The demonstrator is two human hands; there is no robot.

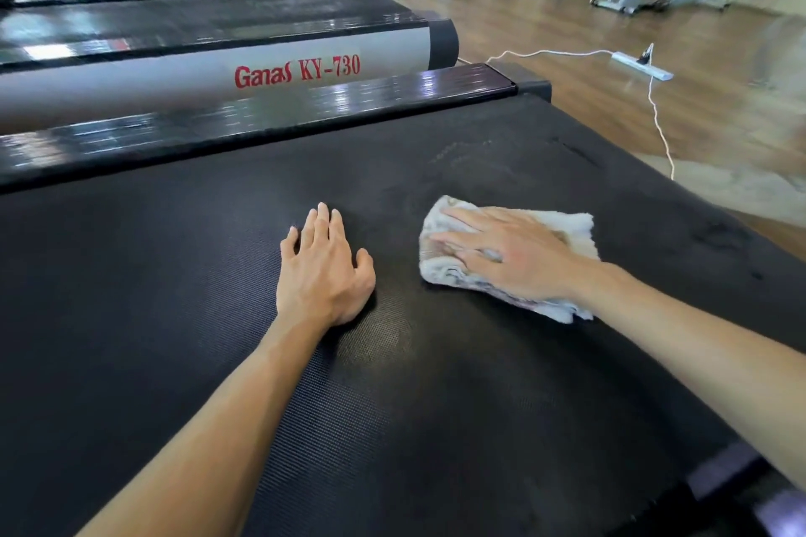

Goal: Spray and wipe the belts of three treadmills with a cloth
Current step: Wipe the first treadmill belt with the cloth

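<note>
White folded terry cloth gets pressed flat by right hand, fingers straight, mid-wipe on black textured treadmill belt; left hand braces, fingers spread. Next, probably sweep toward the unwiped stretch.

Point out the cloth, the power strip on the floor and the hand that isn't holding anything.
cloth (pixel 445 227): head view, bare left part beside the fingers.
power strip (pixel 641 65): head view, middle of its white body.
left hand (pixel 325 270): head view, back of the hand.
</note>
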